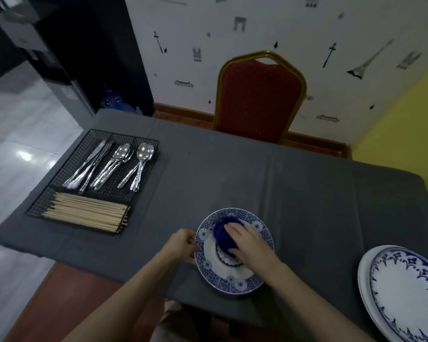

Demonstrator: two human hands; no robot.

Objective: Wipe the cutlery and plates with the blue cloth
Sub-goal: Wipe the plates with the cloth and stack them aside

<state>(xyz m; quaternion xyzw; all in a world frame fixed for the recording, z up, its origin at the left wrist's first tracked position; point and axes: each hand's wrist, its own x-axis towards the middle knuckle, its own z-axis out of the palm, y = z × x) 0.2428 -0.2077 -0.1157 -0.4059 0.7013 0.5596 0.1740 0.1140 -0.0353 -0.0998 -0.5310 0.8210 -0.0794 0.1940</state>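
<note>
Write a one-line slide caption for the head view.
Right hand presses the blue cloth onto a blue-patterned plate while the left hand grips its rim.

Dim indoor light, glare on floor tiles [25, 156], soft blur, wide-angle edge bending
</note>
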